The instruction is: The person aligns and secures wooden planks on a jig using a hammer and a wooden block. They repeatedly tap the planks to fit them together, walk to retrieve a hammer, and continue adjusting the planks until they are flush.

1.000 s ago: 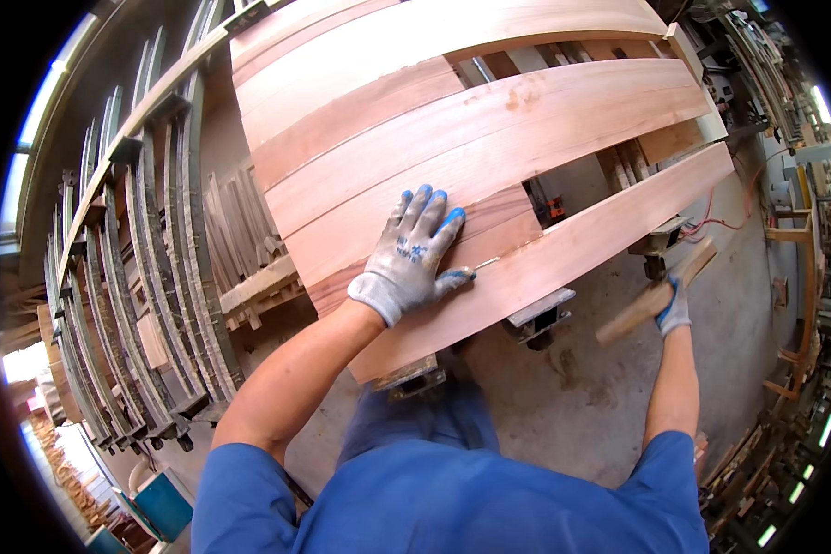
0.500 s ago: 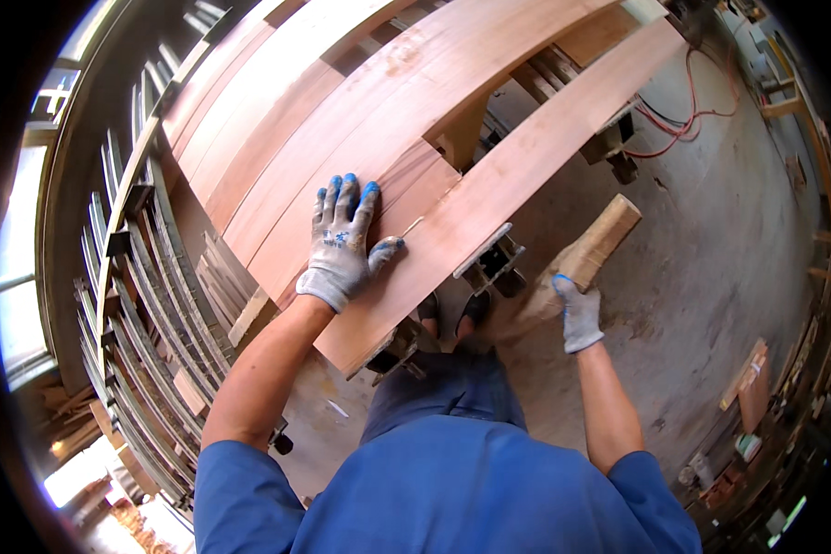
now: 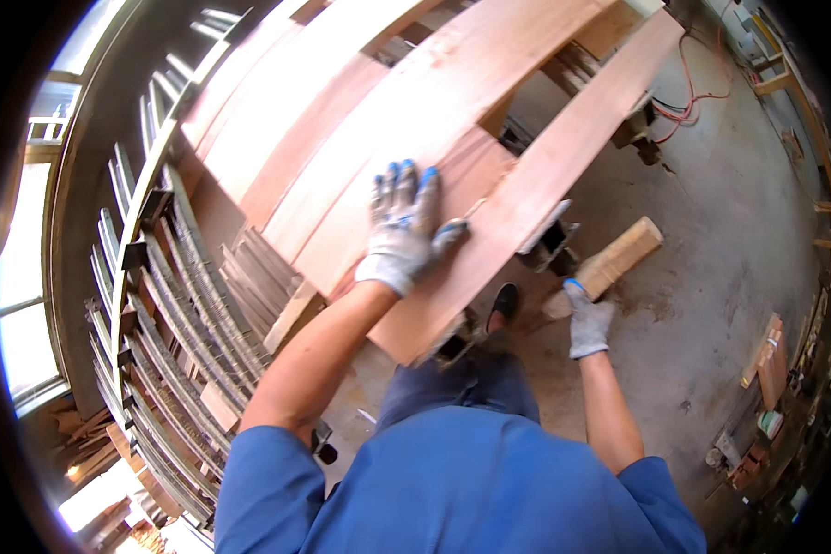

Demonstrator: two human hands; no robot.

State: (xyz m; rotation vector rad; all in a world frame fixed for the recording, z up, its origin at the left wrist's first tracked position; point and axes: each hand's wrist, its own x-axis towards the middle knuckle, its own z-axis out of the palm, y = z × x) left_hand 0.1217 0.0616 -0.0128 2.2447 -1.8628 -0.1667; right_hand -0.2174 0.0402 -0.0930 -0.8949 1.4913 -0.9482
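Pale pinkish wooden plank panel (image 3: 443,111): carried on dark metal supports (image 3: 552,236); touched flat-palmed by grey-gloved left hand (image 3: 402,235), grip released. Tan rectangular wooden block (image 3: 616,260): held beside panel by grey-gloved right hand (image 3: 591,325), grip clenched near one end.

I have room to swing the right hand (image 3: 591,319) outward over the floor (image 3: 711,222), though the wooden block (image 3: 623,254) in its grip needs space too. Toward the near board (image 3: 549,171), a metal support (image 3: 549,242) juts from underneath and blocks a low pass, with a shoe (image 3: 503,303) close by. The left hand (image 3: 404,226) has flat wood ahead of it; to its left, a rack of bars (image 3: 194,309) walls me off.
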